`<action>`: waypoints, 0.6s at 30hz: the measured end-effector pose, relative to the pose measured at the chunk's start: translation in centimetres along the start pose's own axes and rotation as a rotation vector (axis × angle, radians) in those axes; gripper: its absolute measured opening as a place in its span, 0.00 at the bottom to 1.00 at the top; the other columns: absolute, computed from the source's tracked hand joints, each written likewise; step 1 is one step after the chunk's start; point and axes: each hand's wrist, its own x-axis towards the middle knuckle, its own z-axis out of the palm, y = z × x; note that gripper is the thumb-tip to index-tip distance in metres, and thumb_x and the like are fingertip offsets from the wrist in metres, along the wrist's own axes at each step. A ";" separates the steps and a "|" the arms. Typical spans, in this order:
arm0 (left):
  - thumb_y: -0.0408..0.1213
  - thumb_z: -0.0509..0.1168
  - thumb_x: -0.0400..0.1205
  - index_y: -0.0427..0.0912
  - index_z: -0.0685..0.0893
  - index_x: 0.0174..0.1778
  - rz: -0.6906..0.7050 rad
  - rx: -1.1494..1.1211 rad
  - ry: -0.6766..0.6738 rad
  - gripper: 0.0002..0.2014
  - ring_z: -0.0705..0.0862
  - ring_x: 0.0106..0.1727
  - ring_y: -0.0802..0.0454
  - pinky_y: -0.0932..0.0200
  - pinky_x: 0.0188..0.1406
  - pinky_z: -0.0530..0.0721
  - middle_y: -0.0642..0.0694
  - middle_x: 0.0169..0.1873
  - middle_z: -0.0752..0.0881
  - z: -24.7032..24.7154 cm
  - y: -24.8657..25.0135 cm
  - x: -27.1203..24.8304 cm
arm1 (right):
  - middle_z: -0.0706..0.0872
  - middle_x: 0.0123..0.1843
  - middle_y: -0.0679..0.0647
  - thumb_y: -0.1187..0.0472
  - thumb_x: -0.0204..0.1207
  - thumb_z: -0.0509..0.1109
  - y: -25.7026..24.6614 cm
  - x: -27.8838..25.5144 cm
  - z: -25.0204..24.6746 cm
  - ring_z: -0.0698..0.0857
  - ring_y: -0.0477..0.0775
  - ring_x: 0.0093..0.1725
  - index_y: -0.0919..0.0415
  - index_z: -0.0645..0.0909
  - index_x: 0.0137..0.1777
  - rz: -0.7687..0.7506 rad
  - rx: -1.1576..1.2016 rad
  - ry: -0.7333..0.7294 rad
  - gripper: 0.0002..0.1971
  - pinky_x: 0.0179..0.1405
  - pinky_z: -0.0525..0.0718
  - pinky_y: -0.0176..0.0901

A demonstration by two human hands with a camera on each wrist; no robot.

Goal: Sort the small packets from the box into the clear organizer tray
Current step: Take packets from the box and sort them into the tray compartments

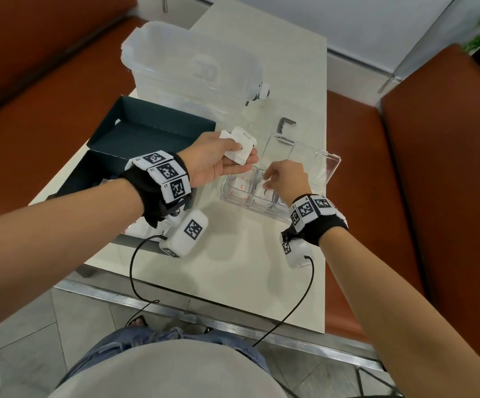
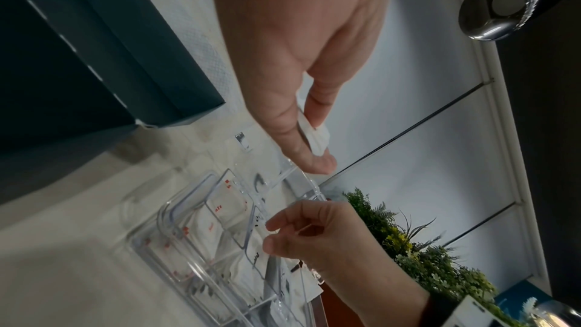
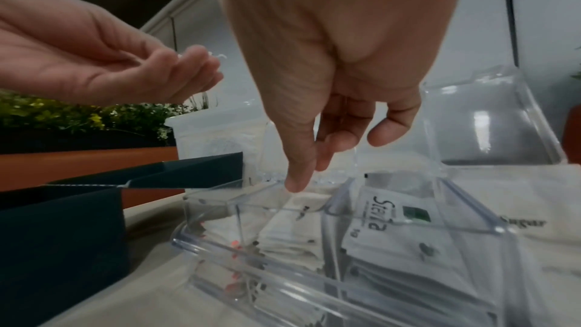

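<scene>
The packets point(image 1: 240, 146) are small, flat and white, with dark print on them; I hold a few of them in my left hand point(image 1: 218, 159), palm up, thumb pressed on top, just above the near left corner of the clear tray point(image 1: 332, 165). More packets already lie in the near compartments of the tray, some with red print in the left one, some with black print beside it. My right hand point(image 1: 286, 179) hangs over these compartments with the fingers bent loosely downward; I cannot tell if the fingertips pinch a packet or only touch one.

The dark box point(image 1: 152, 130) stands open to the left of the tray, and my left wrist covers part of it. Behind it there is a big cloudy plastic container point(image 1: 175, 56), and a small dark angled piece point(image 1: 286, 123) lies behind the tray on the white table point(image 1: 233, 254).

In the right wrist view one packet point(image 3: 393, 223) reads "Stevia" and has a green square; another point(image 3: 521, 223) at the right shows the word "Sugar".
</scene>
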 end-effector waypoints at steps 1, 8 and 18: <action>0.24 0.55 0.87 0.29 0.78 0.63 -0.001 -0.003 0.001 0.11 0.91 0.48 0.44 0.53 0.46 0.91 0.32 0.52 0.88 0.0 0.0 0.0 | 0.85 0.49 0.52 0.64 0.72 0.76 -0.2 -0.1 0.0 0.82 0.57 0.58 0.57 0.86 0.49 -0.015 -0.034 -0.015 0.07 0.65 0.76 0.57; 0.24 0.55 0.87 0.30 0.79 0.59 -0.015 -0.019 -0.005 0.09 0.91 0.48 0.44 0.52 0.48 0.91 0.33 0.51 0.88 -0.1 0.2 0.0 | 0.88 0.48 0.46 0.65 0.72 0.72 0.0 -0.7 0.8 0.81 0.54 0.54 0.50 0.86 0.46 -0.022 -0.247 -0.128 0.08 0.60 0.64 0.56; 0.26 0.56 0.87 0.28 0.76 0.68 -0.030 -0.020 -0.002 0.14 0.90 0.51 0.43 0.51 0.50 0.90 0.32 0.54 0.88 -0.1 0.2 0.0 | 0.83 0.39 0.43 0.65 0.71 0.73 -0.5 -0.7 0.8 0.78 0.51 0.45 0.49 0.85 0.41 -0.009 -0.270 -0.137 0.08 0.63 0.61 0.58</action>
